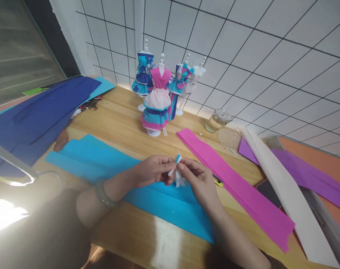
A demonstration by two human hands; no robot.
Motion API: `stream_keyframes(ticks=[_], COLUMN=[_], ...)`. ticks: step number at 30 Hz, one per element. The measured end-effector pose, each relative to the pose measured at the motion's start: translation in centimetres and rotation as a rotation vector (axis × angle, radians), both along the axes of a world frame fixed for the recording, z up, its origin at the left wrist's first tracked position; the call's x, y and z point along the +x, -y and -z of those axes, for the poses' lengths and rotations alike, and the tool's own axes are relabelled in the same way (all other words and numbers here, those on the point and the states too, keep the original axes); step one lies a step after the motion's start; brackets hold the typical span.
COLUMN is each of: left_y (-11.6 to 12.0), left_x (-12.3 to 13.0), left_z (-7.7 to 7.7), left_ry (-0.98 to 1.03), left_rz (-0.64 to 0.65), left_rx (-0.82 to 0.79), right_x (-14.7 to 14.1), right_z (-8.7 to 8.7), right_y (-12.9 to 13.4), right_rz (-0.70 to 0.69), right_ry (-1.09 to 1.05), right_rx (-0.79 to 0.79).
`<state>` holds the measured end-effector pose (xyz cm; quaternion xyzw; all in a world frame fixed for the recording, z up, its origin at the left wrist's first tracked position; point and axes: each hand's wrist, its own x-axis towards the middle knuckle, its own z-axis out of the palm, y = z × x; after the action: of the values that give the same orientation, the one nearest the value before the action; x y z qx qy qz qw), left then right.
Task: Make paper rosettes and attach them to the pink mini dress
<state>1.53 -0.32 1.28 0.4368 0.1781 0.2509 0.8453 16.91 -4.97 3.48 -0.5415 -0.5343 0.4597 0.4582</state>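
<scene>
**Tiny paper piece, big chance to tear**

Both hands meet in the lower middle of the frame. The left hand (153, 170) and the right hand (199, 179) are close together, and both pinch one small folded paper piece (177, 168) — white with a bit of blue at the top. The fingers are closed on it, so it hangs in the air just above the light blue paper sheet (108, 160) that lies flat on the wooden table (122, 119).

What could go wrong? The piece is very small and looks thin like crepe paper. If the two hands pull apart too hard, I think it could rip. If the fingers squeeze too much, the folds could get squashed flat. If one hand lets go, the piece could spring open or drop onto the blue sheet.

To the right of the hands lies a long pink paper strip (237, 190), and something yellow (219, 183) peeks out beside the right hand (too hidden to tell what it is). A sleeve or wrist could drag across the pink strip and crumple it.

Near the top middle stand little dress forms with paper dresses (157, 101) — light and tippy, I guess, but well apart from the hands. A glass jar (217, 120) with some liquid sits in the upper right middle. A knock there could wet the paper near it.
</scene>
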Motion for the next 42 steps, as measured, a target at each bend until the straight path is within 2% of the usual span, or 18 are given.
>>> stream_keyframes(ticks=[4, 7, 16, 22, 26, 28, 32, 34, 38, 42], left_y=[0.2, 0.2, 0.2, 0.0, -0.3, -0.3, 0.3, 0.8, 1.6, 1.7], left_x=[0.0, 0.0, -0.1, -0.3, -0.5, -0.4, 0.0, 0.2, 0.2, 0.3], left_z=[-0.3, -0.5, -0.4, -0.6, -0.9, -0.9, -0.9, -1.1, -1.5, -1.2], left_ry=[-0.024, -0.041, -0.195, -0.215, -0.254, -0.278, -0.323, -0.356, -0.458, -0.562], left_rz=[0.064, 0.09, 0.02, 0.028, 0.047, -0.013, -0.283, -0.379, -0.486, -0.583], left_rx=[0.017, 0.026, 0.105, 0.132, 0.176, 0.221, 0.381, 0.502, 0.806, 1.072], right_x=[0.0, 0.0, -0.2, -0.3, 0.0, 0.1, 0.2, 0.0, -0.4, -0.5], right_z=[-0.3, -0.2, -0.7, -0.6, -0.4, -0.3, -0.1, -0.1, -0.1, 0.0], right_y=[-0.2, -0.2, 0.0, -0.2, -0.2, -0.3, -0.3, -0.3, -0.3, -0.2], right_rz=[-0.117, -0.139, -0.093, -0.085, -0.034, -0.011, 0.038, 0.055, 0.08, 0.085], right_ry=[-0.129, -0.195, -0.175, -0.179, -0.194, -0.221, -0.21, -0.202, -0.213, -0.201], right_rx=[-0.045, -0.061, -0.072, -0.073, -0.081, -0.088, -0.073, -0.06, -0.05, -0.058])
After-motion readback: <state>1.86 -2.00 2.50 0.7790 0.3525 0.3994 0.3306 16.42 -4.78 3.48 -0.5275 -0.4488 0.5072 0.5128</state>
